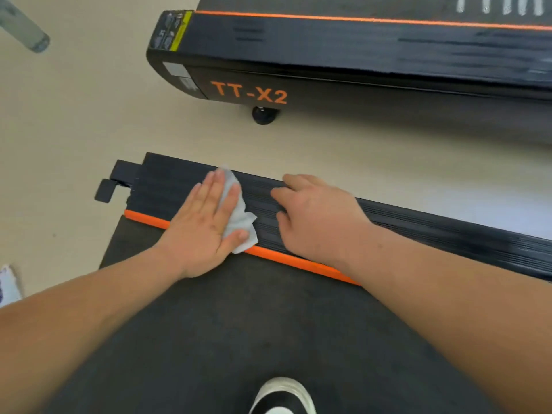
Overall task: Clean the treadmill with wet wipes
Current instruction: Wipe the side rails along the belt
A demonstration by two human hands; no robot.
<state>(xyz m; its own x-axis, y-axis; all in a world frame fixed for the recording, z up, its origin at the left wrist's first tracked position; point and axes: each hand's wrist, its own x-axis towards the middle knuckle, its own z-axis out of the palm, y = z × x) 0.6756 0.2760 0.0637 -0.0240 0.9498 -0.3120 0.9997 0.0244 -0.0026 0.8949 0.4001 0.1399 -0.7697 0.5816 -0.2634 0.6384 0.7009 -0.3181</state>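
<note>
At the far left edge of the frame a white shoe (9,283) shows on the pale floor (74,115), and in the upper left a grey post (25,31) leans out of view; neither bears on the work. Left of centre, my left hand (206,225) lies flat and open, fingers together, pressing the wet wipe (237,213) against the ribbed black side rail (418,225) of the treadmill I stand on; the wipe is crumpled and shows at the fingertips and past the thumb side of the hand, reaching the orange strip (286,261) that borders the rail. I judge the flat palm is there to spread pressure over the ribs. Just right of the wipe, my right hand (316,210) rests on the same rail, fingers curled, holding nothing, apparently as a brace while I lean forward. Below, the dark belt (239,324) fills the lower frame, with my shoe (283,395) at bottom centre. Across the top runs a second treadmill (358,55) marked TT-X2, well apart from my hands. The rail to the right is blurred; its condition cannot be judged.
</note>
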